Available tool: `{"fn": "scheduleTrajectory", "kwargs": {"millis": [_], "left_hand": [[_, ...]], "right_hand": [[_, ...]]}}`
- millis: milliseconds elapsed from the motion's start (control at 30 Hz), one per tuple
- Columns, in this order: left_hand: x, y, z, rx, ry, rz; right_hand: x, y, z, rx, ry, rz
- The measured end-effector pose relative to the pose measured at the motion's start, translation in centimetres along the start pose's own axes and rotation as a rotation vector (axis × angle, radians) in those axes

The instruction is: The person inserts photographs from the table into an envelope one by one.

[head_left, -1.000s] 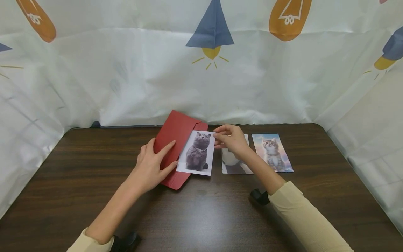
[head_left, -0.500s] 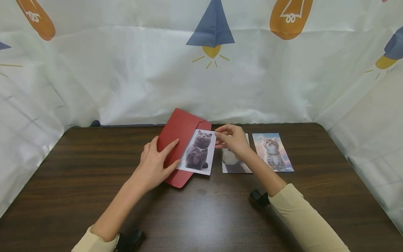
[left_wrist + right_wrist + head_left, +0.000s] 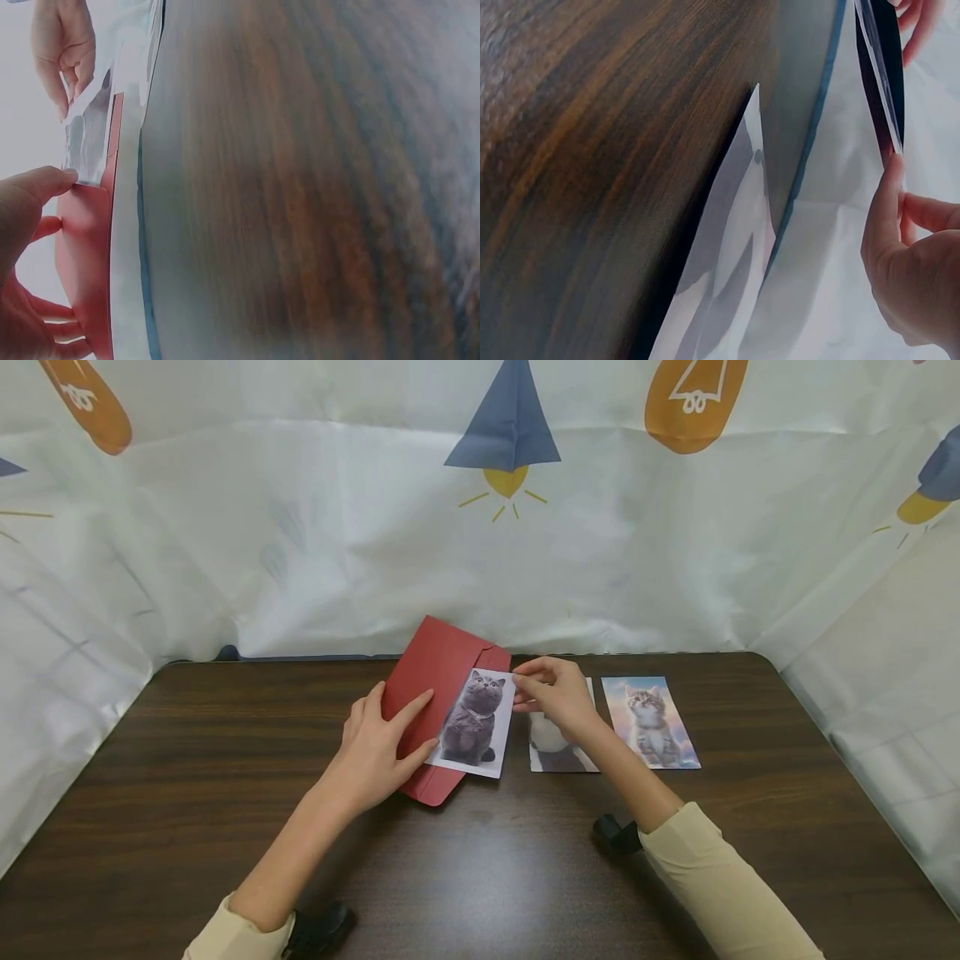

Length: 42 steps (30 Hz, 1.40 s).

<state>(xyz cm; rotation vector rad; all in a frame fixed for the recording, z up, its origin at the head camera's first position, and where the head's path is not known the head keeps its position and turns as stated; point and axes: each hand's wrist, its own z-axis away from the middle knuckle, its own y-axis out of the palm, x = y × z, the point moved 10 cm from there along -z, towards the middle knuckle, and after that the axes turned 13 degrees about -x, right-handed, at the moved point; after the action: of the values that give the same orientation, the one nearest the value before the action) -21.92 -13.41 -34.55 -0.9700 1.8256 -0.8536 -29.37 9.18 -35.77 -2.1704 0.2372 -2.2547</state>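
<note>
Well, I see the left hand (image 3: 377, 753) gripping a flat red envelope (image 3: 437, 662), while the right hand (image 3: 553, 693) pinches the thin, rectangular gray-cat photo (image 3: 472, 727) by its corner.

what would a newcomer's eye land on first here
Likely the bright red envelope, slanted near the middle of the head view and held by the left hand. Then the gray-cat card at its right side, its upper right corner pinched by the right hand. At top center, a blue lamp printed on the white backdrop stands out.
</note>
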Motion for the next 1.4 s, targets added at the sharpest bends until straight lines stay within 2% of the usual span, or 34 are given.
{"fn": "scheduleTrajectory", "kwargs": {"millis": [433,900,1400], "left_hand": [[-0.7,0.3,-0.2,-0.024,0.015,0.006],[-1.1,0.7,-0.6,-0.021,-0.002,0.018],[-1.2,1.1,-0.7,-0.013,-0.012,0.028]], "right_hand": [[-0.1,-0.1,0.0,0.004,-0.020,-0.014],[-0.3,-0.3,0.1,-0.003,-0.022,-0.057],[-0.4,-0.4,0.3,-0.022,-0.034,-0.043]]}}
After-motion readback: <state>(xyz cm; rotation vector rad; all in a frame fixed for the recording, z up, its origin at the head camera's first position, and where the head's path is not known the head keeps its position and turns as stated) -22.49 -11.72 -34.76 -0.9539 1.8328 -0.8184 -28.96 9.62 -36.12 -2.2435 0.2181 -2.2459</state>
